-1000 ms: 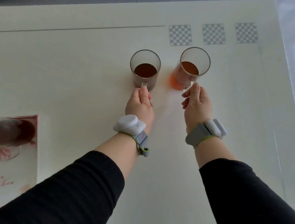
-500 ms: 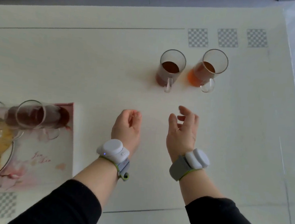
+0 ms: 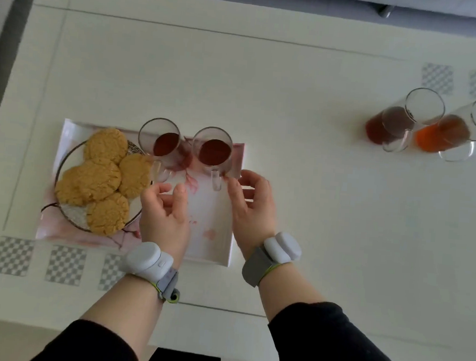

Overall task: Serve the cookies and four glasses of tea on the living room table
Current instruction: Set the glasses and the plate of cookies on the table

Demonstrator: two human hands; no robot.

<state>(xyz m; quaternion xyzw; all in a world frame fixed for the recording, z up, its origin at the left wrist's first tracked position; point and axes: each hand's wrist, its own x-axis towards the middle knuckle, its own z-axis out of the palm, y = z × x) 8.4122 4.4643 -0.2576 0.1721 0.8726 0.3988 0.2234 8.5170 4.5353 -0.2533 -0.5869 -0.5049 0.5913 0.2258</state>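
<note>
Your left hand (image 3: 163,215) and your right hand (image 3: 253,207) hover over the tray (image 3: 212,235) at the centre left of the frame, fingers loosely open and holding nothing. Two glasses of tea (image 3: 188,148) stand on the far part of the tray, their handles just beyond your fingertips. The plate of cookies (image 3: 103,178) lies at the tray's left side. Two other glasses of tea (image 3: 423,126) stand on the table (image 3: 295,85) at the right of the frame.
</note>
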